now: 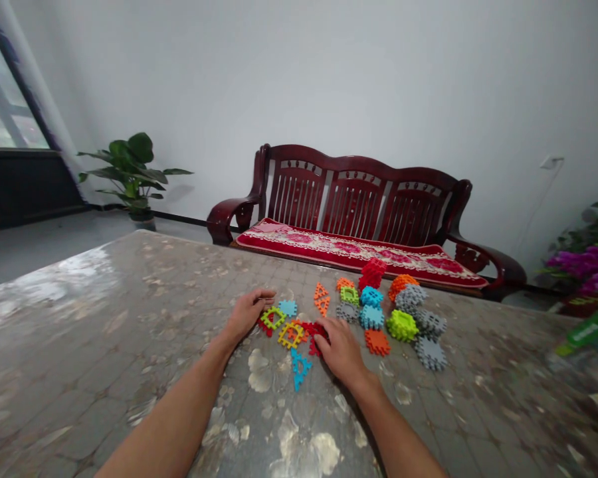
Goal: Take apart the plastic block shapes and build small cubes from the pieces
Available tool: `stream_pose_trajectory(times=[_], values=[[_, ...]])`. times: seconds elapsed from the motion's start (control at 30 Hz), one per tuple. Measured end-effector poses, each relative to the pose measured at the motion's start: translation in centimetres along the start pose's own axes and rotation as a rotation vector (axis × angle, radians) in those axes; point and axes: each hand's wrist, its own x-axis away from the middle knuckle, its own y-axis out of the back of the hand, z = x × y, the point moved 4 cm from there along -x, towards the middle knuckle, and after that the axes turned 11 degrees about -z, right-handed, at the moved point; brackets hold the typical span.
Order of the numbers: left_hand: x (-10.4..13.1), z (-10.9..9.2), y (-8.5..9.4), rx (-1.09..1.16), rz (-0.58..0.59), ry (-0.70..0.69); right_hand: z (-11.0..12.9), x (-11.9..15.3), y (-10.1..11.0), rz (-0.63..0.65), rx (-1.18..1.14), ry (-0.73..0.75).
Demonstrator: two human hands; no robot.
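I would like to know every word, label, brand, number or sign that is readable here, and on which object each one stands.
No text is readable in this picture.
Green object at the right edge: pale marks, perhaps lettering, too blurred to read.
Colourful interlocking pieces: no lettering that I can make out.
Wall socket: too small to tell.

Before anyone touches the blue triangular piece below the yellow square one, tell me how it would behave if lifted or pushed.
The blue triangular piece looks thin and open in the middle, so it is probably light. Its crisp toothed outline suggests something stiff. Lying flat on the table, it would likely slide rather than roll.
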Motion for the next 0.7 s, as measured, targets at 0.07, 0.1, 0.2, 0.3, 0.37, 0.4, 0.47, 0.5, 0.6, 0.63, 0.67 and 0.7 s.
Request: stream_pose_trajectory(times=[0.07,0.1,0.2,0.3,0.37,0.4,0.47,0.5,0.6,0.63,0.67,0.7], values=[[0.1,0.0,-0.1,0.105,0.000,0.053,-0.3,0.2,-0.2,-0.073,0.006,-0.011],[0.2,-0.1,0.0,0.131,-0.008,0.069,-0.4,0.3,-0.2,-0.103,0.008,-0.021],[0.3,-0.4,0.2,0.141,-0.044,0.088,-0.8,0.6,-0.3,-0.163,0.014,-0.045],[0.4,-0.7,0.4,0.044,-0.065,0.031,-1.0,0.7,-0.3,-0.188,0.031,-0.048],[0.5,-1.1,0.5,-0.081,-0.067,-0.042,-1.1,0.7,-0.4,-0.193,0.032,-0.033],[0.6,-1.2,0.5,-0.150,-0.069,-0.083,-1.1,0.7,-0.5,-0.194,0.024,-0.024],[0.8,-1.6,0.5,-0.275,-0.076,-0.160,-1.1,0.7,-0.5,-0.199,-0.003,-0.008],[0.9,-1.8,0.5,-0.328,-0.076,-0.193,-1.2,0.7,-0.5,-0.201,-0.018,-0.004],[1.2,-2.1,0.3,-0.463,-0.023,-0.250,-1.2,0.7,-0.4,-0.201,-0.059,-0.001],[1.3,-2.0,0.1,-0.500,0.012,-0.256,-1.2,0.7,-0.4,-0.197,-0.069,-0.002],[1.3,-2.0,0.0,-0.532,0.049,-0.258,-1.3,0.6,-0.4,-0.192,-0.077,-0.004],[1.4,-1.9,-0.1,-0.561,0.083,-0.260,-1.3,0.6,-0.4,-0.185,-0.082,-0.004]])
